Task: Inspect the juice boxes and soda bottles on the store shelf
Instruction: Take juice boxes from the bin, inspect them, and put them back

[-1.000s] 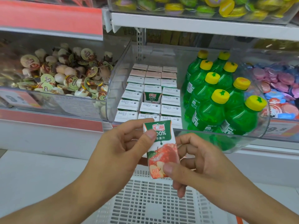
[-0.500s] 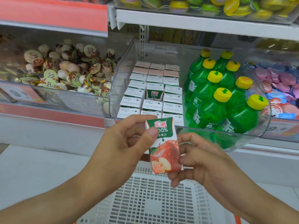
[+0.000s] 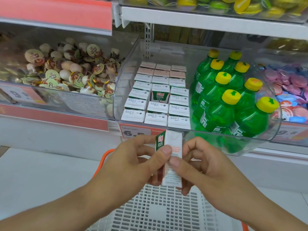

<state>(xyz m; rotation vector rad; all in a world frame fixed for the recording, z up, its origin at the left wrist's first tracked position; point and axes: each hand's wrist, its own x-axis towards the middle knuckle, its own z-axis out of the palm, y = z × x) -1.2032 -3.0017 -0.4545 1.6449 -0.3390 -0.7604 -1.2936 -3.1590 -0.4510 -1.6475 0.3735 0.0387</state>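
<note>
Turned since a moment ago, the juice box (image 3: 171, 147) now shows its white side panel with small print, and only a green strip reading "100%" remains of the apple front. Both hands grasp it in front of the shelf bin: the left hand (image 3: 133, 164) pinches it with thumb over the front edge, the right hand (image 3: 205, 165) with thumb on the white panel. Behind, the clear bin (image 3: 126, 77) holds rows of juice boxes (image 3: 158, 100), one upright showing "100%", beside green soda bottles (image 3: 221, 100) with yellow caps. A price tag (image 3: 133, 133) reads "6.5". A white basket (image 3: 158, 210) sits below.
</note>
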